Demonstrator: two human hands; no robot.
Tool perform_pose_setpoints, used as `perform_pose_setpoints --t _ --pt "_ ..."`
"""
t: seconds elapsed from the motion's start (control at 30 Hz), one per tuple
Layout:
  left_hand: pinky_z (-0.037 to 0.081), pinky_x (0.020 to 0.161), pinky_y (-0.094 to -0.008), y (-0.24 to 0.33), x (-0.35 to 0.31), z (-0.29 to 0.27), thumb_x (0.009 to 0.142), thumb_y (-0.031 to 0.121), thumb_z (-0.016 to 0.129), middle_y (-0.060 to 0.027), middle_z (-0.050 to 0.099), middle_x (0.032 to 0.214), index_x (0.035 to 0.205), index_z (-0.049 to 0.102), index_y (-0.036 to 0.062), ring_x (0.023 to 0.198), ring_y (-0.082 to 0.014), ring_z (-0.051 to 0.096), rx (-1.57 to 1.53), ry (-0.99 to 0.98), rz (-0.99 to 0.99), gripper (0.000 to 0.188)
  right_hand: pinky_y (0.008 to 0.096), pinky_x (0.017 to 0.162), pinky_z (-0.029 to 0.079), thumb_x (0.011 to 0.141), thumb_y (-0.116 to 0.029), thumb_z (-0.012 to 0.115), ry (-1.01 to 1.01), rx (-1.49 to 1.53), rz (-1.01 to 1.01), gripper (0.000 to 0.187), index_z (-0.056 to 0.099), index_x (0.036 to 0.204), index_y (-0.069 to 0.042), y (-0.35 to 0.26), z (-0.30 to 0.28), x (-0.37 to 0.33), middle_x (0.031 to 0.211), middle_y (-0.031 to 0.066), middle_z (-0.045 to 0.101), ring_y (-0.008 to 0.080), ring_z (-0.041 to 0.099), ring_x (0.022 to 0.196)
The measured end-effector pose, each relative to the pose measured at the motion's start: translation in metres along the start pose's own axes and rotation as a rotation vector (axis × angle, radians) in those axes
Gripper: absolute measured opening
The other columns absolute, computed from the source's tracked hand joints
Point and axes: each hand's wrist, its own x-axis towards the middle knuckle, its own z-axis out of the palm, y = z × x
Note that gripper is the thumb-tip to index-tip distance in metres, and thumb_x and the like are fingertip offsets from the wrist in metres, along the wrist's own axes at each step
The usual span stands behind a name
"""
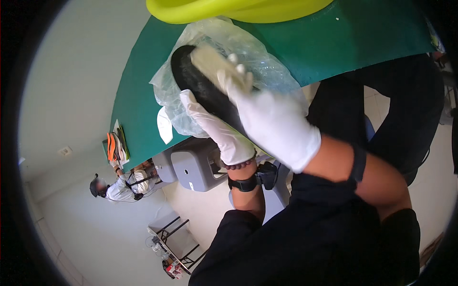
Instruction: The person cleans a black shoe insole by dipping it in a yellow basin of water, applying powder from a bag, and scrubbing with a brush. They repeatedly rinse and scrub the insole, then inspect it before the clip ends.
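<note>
A long black insole-like piece (206,92) with a rounded end and greyish marks lies slanted over a crumpled clear plastic bag (269,62). My left hand (217,128), in a white glove, holds its near side, with the thumb along the edge. In my gloved right hand (272,119) is a pale beige block (212,64), gripped from above and laid against the black surface. The block and the right fingertips are smeared by motion, so I cannot tell exactly what the block is. A thin yellow-green edge shows beneath the piece near my wrists.
The bag rests on a green table (310,52). At its far edge stands a yellow-green basin-like object (238,9). A white scrap (164,125) lies beside the bag. Orange and dark insole-like pieces (114,145) sit left, near another person (119,188). Grey stools (193,169) stand below.
</note>
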Motion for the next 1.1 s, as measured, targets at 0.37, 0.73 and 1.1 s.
perform_pose_setpoints --t 0.37,0.73,1.1 --pt "0.027 0.112 -0.0373 0.010 0.006 -0.020 0.102 0.044 0.033 -0.0104 0.037 0.148 0.145 0.032 0.0034 0.131 -0.0221 0.037 -0.254 -0.097 -0.119 0.060 0.0416 0.044 0.051 0.091 -0.015 0.051 -0.045 0.284 0.093 0.049 0.042 0.136 0.002 -0.011 0.003 -0.001 0.063 0.0185 0.062 0.0300 0.063 0.050" --pt "0.047 0.100 -0.0430 0.019 0.019 -0.006 0.092 0.057 0.038 -0.0269 0.049 0.135 0.144 0.032 -0.0003 0.118 -0.0370 0.056 -0.730 -0.304 -0.466 0.078 0.0416 0.044 0.047 0.086 -0.010 0.056 -0.007 0.298 0.020 0.057 0.045 0.141 -0.012 -0.003 0.007 -0.020 0.060 0.0124 0.058 0.0296 0.058 0.048" --pt "0.042 0.106 -0.0468 0.022 0.017 -0.009 0.093 0.053 0.042 -0.0246 0.049 0.136 0.144 0.033 0.0040 0.121 -0.0358 0.053 -0.758 -0.330 -0.406 0.072 0.0412 0.050 0.051 0.085 -0.006 0.055 -0.036 0.216 -0.053 0.053 0.048 0.138 -0.006 -0.001 -0.002 -0.027 0.064 0.0146 0.061 0.0304 0.063 0.055"
